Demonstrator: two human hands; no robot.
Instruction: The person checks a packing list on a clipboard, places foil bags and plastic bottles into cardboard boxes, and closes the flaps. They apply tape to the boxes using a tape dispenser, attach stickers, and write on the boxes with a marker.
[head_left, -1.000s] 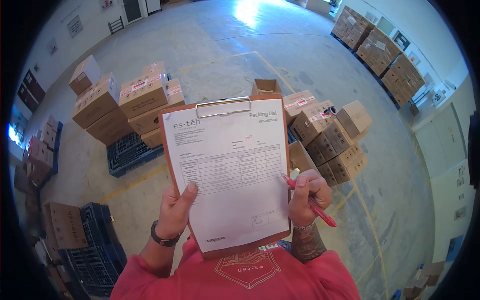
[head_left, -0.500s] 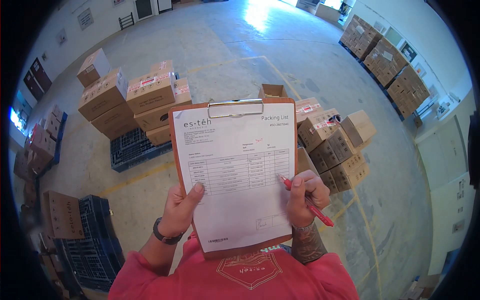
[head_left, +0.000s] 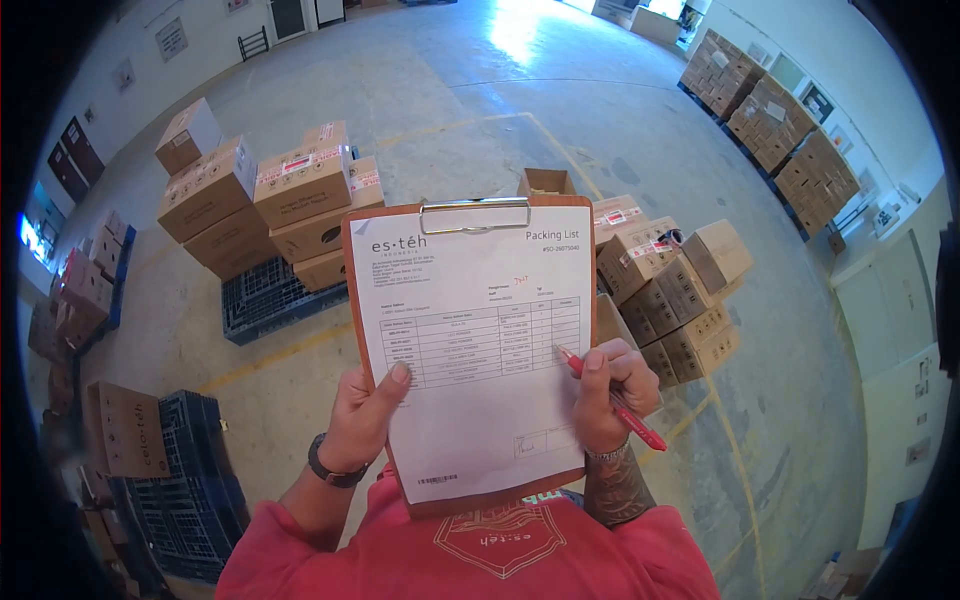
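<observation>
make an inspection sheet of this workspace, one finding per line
surface: grey concrete floor with yellow lines
job's things: brown clipboard with metal clip, printed white paper sheet, red pen
clutter: brown cardboard boxes stacked beyond the clipboard; blue plastic pallet under some boxes at left
grippers: bare left hand grips the clipboard, thumb on the sheet; bare right hand holds the pen, tip near the printed table
cables: nothing seen
surroundings: white wall, dark door

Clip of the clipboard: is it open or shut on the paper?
Shut: the metal clip lies flat across the top edge of the packing list, holding it to the clipboard.
</observation>
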